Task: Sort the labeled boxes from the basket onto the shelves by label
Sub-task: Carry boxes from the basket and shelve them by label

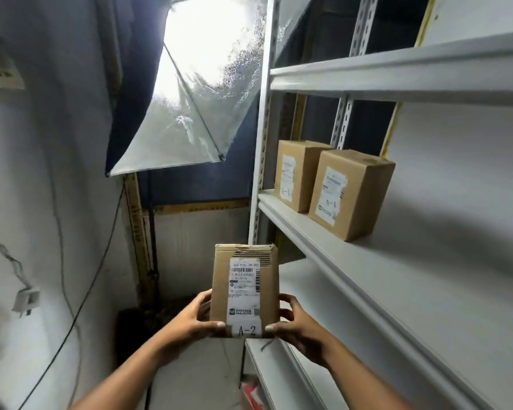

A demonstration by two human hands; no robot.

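I hold a small brown cardboard box upright in front of me, its white label marked A-2 facing the camera. My left hand grips its lower left edge and my right hand grips its lower right edge. The box hangs in the air just left of the white shelving unit. Two brown boxes labelled A-1, one at the back and one in front, stand side by side on the shelf above. The basket is not in view.
A silver photo umbrella hangs at upper left. A white wall with cables and a plug runs along the left. A higher shelf board and a lower one belong to the same unit.
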